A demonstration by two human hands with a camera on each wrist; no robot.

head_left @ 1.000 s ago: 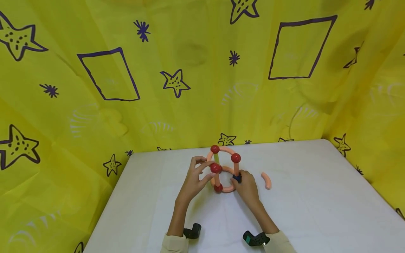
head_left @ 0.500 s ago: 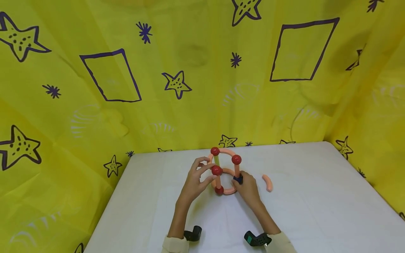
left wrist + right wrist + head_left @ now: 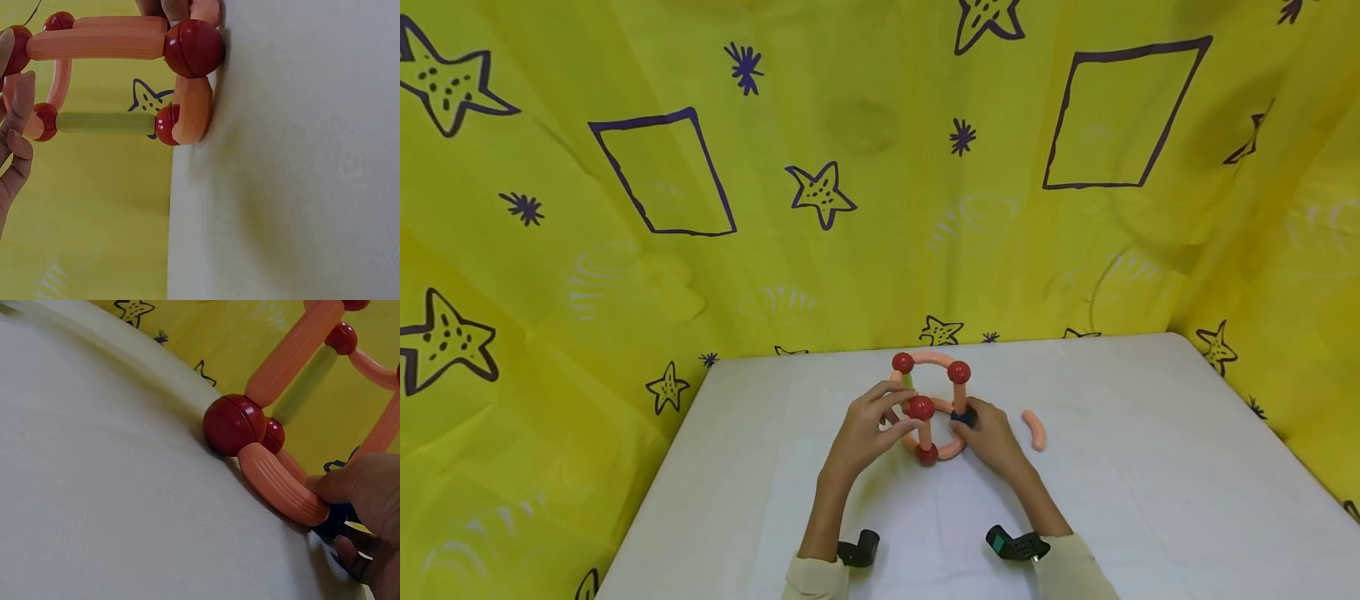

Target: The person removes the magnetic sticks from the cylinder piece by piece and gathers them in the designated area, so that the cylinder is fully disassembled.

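A frame of magnetic building sticks and balls stands on the white table. Curved salmon sticks (image 3: pixel 278 484) form its lower and upper rings, joined by upright sticks: a green one (image 3: pixel 106 122) at the back, salmon ones (image 3: pixel 926 434) at the front and right. My left hand (image 3: pixel 863 425) holds the front upper red ball (image 3: pixel 922 407) between thumb and fingers. Low on the right, my right hand (image 3: pixel 992 437) pinches the dark blue ball (image 3: pixel 331 520), partly hidden by the fingers. A lower red ball (image 3: pixel 234 425) sits at the table surface.
One loose curved salmon stick (image 3: pixel 1034 431) lies on the table (image 3: pixel 1120 467) to the right of my right hand. A yellow patterned cloth (image 3: pixel 880 275) hangs behind the table and along its sides.
The frame has turned slightly: its front balls have shifted right and the back upper ball left. Both hands have moved a little with it, keeping their holds.
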